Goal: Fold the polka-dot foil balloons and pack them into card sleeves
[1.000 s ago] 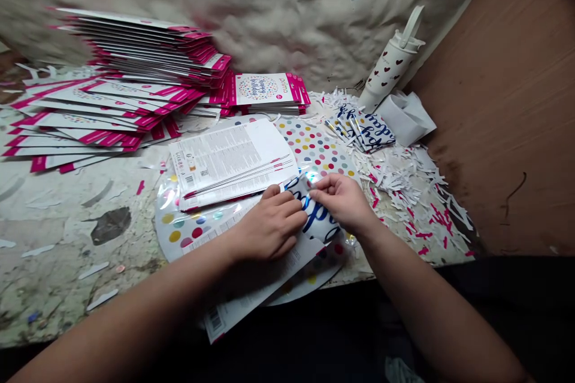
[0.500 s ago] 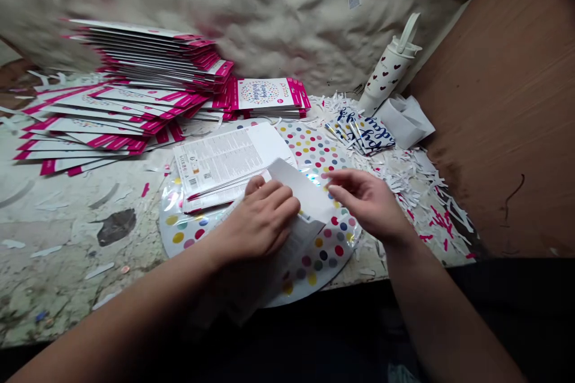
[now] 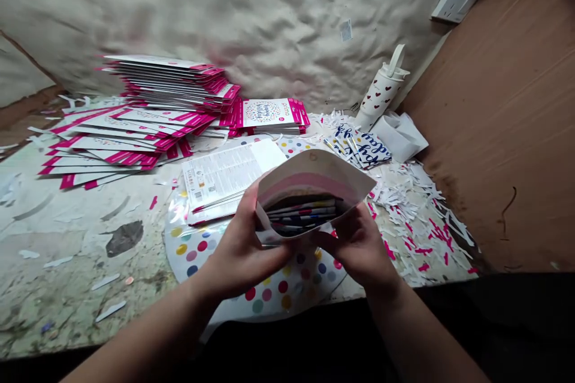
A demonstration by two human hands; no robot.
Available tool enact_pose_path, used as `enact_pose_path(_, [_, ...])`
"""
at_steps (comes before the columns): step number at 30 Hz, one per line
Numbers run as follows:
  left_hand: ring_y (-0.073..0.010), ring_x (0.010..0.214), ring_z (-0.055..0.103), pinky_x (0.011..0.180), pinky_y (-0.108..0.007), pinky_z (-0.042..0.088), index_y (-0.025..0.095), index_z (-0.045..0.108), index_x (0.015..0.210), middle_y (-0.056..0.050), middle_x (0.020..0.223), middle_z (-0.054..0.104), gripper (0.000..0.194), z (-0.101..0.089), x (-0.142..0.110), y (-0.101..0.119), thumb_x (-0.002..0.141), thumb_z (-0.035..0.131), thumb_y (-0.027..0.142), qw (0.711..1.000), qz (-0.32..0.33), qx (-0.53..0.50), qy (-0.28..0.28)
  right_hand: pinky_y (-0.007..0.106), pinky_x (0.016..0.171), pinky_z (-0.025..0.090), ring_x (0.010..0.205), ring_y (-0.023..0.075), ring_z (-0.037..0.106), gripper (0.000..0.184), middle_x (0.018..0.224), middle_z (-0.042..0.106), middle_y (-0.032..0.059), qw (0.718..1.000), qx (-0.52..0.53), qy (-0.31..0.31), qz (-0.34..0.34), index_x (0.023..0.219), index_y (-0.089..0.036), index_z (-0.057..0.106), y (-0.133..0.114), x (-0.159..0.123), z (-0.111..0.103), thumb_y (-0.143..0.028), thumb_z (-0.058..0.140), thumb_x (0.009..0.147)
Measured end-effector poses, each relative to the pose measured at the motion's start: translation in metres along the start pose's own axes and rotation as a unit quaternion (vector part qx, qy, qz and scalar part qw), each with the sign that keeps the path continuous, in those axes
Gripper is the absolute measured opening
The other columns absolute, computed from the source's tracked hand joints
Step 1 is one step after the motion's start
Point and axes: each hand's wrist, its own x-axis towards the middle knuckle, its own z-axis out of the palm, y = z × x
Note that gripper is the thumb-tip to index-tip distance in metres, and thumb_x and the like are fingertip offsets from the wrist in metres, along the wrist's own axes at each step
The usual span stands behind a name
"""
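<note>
Both hands hold up a white paper pouch [image 3: 309, 191] with a pink inner band, its mouth spread open towards me. My left hand [image 3: 245, 248] grips its left side and my right hand [image 3: 359, 245] its right side. Several thin strips with coloured edges stand inside it. Below my hands lies a polka-dot foil balloon [image 3: 274, 290], partly hidden by them. A pile of printed instruction sheets [image 3: 229, 176] rests on the balloon, just left of the pouch.
Stacks of pink-edged birthday cards [image 3: 171, 81] fill the back left of the stained bench [image 3: 76, 251]. Folded blue-lettered foil [image 3: 359, 146], white and pink paper shreds [image 3: 413, 221] and a heart-print bottle [image 3: 381, 90] lie right. A brown board [image 3: 494, 131] stands right.
The pouch has gone from lying under my hands to being lifted and held open in both hands. The whole scene sits lower in view, and more of the wall and a power strip show.
</note>
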Motion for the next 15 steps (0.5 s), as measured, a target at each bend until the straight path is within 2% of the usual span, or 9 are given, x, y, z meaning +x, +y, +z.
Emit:
enact_pose_path(4, [-0.0241, 0.098, 0.06, 0.076, -0.033, 0.054, 0.025, 0.039, 0.123, -0.007, 0.116, 0.059, 0.061, -0.002, -0.001, 0.007, 0.07, 0.071, 0.022, 0.988, -0.092, -0.125, 0.016, 0.035, 0.082, 0.05, 0.098, 0.0225, 0.061, 0.047, 0.102, 0.065, 0.0033, 0.999, 0.025, -0.033, 0.006, 0.103, -0.028, 0.05, -0.004, -0.003, -0.004, -0.024, 0.075, 0.063])
enact_pose_path(7, [-0.0225, 0.089, 0.063, 0.077, -0.032, 0.053, 0.021, 0.057, 0.104, -0.003, 0.096, 0.067, 0.038, -0.01, 0.002, 0.015, 0.069, 0.072, 0.023, 0.969, -0.172, -0.174, 0.016, 0.032, 0.073, 0.051, 0.082, 0.0204, 0.064, 0.035, 0.088, 0.067, 0.0022, 1.0, -0.006, -0.003, 0.002, 0.096, -0.026, 0.054, -0.012, 0.004, -0.014, -0.036, 0.071, 0.067])
enact_pose_path(9, [-0.0198, 0.081, 0.064, 0.076, -0.031, 0.052, 0.018, 0.063, 0.09, -0.002, 0.085, 0.068, 0.022, -0.012, 0.004, 0.015, 0.071, 0.07, 0.027, 0.956, -0.229, -0.185, -0.008, 0.03, 0.068, 0.05, 0.075, 0.0185, 0.062, 0.024, 0.081, 0.066, 0.0016, 0.999, -0.035, 0.014, -0.003, 0.087, -0.025, 0.056, -0.013, 0.015, -0.023, -0.044, 0.062, 0.074])
enact_pose_path(11, [-0.0141, 0.062, 0.061, 0.06, -0.025, 0.051, 0.015, 0.064, 0.078, -0.001, 0.068, 0.065, 0.018, -0.01, 0.004, 0.007, 0.072, 0.068, 0.032, 0.937, -0.288, -0.191, -0.048, 0.027, 0.06, 0.047, 0.066, 0.0163, 0.058, 0.027, 0.071, 0.062, 0.0014, 0.994, -0.109, 0.009, 0.014, 0.077, -0.022, 0.057, -0.01, 0.028, -0.032, -0.048, 0.051, 0.081])
enact_pose_path(13, [-0.0079, 0.042, 0.049, 0.041, -0.018, 0.039, 0.013, 0.06, 0.066, 0.002, 0.05, 0.056, 0.024, -0.002, 0.002, -0.006, 0.071, 0.067, 0.035, 0.914, -0.345, -0.205, -0.069, 0.026, 0.056, 0.044, 0.06, 0.015, 0.054, 0.029, 0.065, 0.058, 0.0013, 0.967, -0.254, 0.03, 0.012, 0.073, -0.02, 0.057, -0.002, 0.037, -0.037, -0.045, 0.045, 0.084])
enact_pose_path(15, [-0.0055, 0.035, 0.041, 0.035, -0.016, 0.03, 0.013, 0.056, 0.058, 0.004, 0.041, 0.049, 0.028, 0.009, -0.004, -0.018, 0.07, 0.066, 0.036, 0.896, -0.386, -0.21, -0.057, 0.027, 0.059, 0.043, 0.064, 0.0159, 0.054, 0.022, 0.07, 0.059, 0.0028, 0.916, -0.396, 0.048, -0.05, 0.078, -0.02, 0.058, 0.008, 0.036, -0.035, -0.035, 0.045, 0.086])
